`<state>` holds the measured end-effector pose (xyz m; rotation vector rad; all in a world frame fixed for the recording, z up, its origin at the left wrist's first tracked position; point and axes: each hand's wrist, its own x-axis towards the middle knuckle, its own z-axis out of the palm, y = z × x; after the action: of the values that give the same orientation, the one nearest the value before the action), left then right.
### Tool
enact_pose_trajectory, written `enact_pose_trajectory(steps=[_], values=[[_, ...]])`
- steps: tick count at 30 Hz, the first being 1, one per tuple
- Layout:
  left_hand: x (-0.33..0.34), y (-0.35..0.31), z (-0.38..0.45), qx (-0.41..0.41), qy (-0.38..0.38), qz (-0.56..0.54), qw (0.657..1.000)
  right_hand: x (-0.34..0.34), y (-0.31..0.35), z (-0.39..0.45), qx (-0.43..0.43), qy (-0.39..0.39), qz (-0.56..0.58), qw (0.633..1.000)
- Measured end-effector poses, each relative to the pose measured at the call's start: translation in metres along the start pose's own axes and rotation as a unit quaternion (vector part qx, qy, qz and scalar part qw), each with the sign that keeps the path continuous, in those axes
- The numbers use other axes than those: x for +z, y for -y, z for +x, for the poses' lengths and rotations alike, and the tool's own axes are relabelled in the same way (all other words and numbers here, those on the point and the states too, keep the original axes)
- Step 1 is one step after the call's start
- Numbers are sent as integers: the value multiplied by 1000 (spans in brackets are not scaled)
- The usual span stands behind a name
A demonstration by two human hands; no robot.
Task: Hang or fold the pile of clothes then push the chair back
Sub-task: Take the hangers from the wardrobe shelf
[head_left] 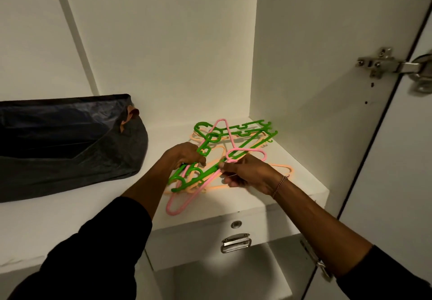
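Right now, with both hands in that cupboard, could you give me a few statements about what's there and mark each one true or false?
1. Both the left hand and the right hand are gripping plastic hangers. True.
2. The hangers hang from a rail. False: they lie in a tangled heap on the white shelf.
3. A dark bag sits on the shelf to the left of the hangers. True.
4. All the hangers are one colour. False: green, pink and peach ones are mixed together.
5. The right wrist wears a bracelet. True.
6. The cupboard door is shut. False: it stands open, its metal hinge showing.
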<state>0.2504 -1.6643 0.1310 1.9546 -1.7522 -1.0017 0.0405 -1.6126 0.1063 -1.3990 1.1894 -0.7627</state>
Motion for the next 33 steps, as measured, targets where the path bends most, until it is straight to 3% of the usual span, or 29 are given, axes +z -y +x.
enact_pose_trajectory(steps=[6,16,24,27,33], values=[[20,-1,-22,17,-101,178,979,1,-3,-35,18,33,-35,999],[49,-1,-44,-1,-127,216,968,2,-20,-71,4,-48,15,999],[47,-3,-79,-47,-42,-52,997,10,-30,-84,32,-42,279,959],[54,-10,-100,-52,-11,-204,978,18,-34,-98,11,-36,343,939],[70,-3,-142,-7,-10,-303,953,30,-35,-123,-10,-55,397,916]])
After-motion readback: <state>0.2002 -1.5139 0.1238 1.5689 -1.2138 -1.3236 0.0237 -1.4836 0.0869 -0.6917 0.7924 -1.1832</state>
